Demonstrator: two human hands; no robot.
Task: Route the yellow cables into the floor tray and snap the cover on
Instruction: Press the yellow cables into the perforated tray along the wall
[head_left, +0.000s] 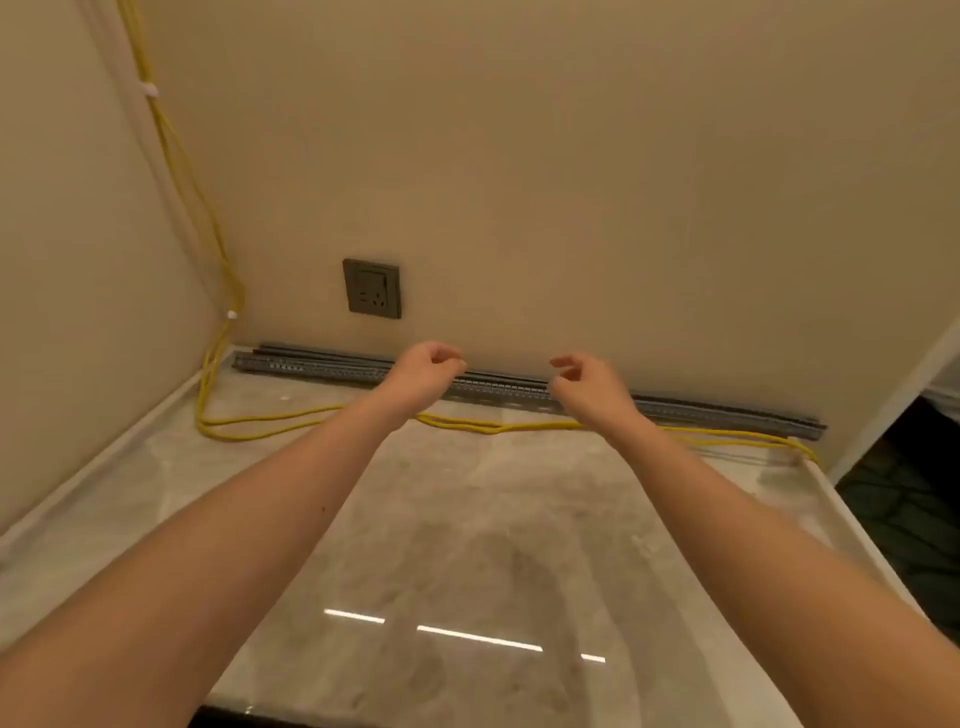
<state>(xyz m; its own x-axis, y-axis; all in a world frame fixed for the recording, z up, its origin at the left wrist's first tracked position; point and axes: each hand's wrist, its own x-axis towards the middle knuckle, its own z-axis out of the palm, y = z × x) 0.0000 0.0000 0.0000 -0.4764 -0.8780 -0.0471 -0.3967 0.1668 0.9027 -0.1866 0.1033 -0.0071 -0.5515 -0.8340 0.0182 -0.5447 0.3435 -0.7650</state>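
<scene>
A long grey slotted floor tray (498, 389) lies along the foot of the far wall. A second grey strip, perhaps the cover (322, 354), rests behind its left part against the wall. Yellow cables (260, 423) come down the left wall corner, loop on the floor and run rightward in front of the tray, outside it. My left hand (423, 371) hovers over the tray's middle with fingers loosely curled and nothing in it. My right hand (587, 382) is a little to the right, fingers apart and bent, also holding nothing.
A dark wall socket (372, 288) sits above the tray's left half. White clips (150, 91) pin the cables to the left wall. The glossy marble floor (467, 545) ends at a raised white edge (841, 509) on the right, with dark flooring beyond.
</scene>
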